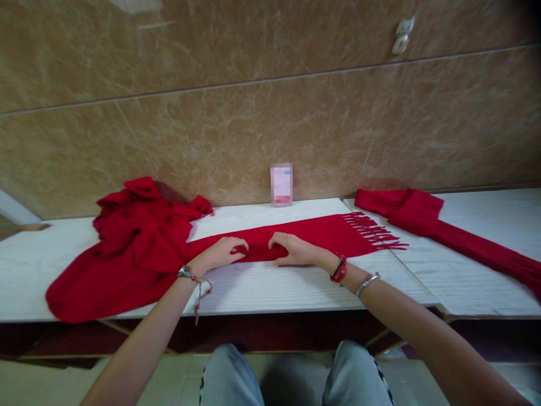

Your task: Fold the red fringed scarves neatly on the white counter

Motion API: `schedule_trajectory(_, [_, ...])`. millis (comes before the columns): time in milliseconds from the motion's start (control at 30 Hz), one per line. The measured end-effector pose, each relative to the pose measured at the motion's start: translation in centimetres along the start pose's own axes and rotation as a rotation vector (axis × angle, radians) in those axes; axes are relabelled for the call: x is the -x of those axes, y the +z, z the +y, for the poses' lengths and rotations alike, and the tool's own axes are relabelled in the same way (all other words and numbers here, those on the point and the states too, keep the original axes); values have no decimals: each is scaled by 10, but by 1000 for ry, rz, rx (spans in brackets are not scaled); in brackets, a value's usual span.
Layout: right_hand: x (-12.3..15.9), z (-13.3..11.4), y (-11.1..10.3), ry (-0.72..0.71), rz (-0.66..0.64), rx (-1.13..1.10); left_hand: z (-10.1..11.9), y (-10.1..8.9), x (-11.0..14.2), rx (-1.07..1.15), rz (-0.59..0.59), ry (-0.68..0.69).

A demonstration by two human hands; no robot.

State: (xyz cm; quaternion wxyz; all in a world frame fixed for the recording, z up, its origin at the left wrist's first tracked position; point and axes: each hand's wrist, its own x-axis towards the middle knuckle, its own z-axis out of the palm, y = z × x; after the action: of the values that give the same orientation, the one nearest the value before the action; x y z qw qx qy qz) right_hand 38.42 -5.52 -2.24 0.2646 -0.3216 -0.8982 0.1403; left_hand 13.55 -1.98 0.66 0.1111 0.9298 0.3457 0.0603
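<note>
A long red scarf (321, 232) with a fringe at its right end lies stretched across the white table (262, 287). My left hand (224, 252) and my right hand (291, 249) rest side by side on the scarf's near edge at the middle, fingers curled and pinching the cloth. To the left, the scarf runs into a crumpled heap of red cloth (127, 242).
A second red scarf (448, 231), partly folded, lies on a neighbouring white table (477, 293) at the right. A small pink card (281, 184) stands against the brown tiled wall. My knees in grey trousers (296, 378) show below the table edge.
</note>
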Motion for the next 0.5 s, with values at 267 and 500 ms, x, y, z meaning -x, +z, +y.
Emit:
schedule_trajectory(267, [-1,7,2,16,-19,9,14,0,7,-99,41,-12])
schedule_trajectory(500, [-1,-1,-2,3,-83,-30,15,6,21,-357,-37,29])
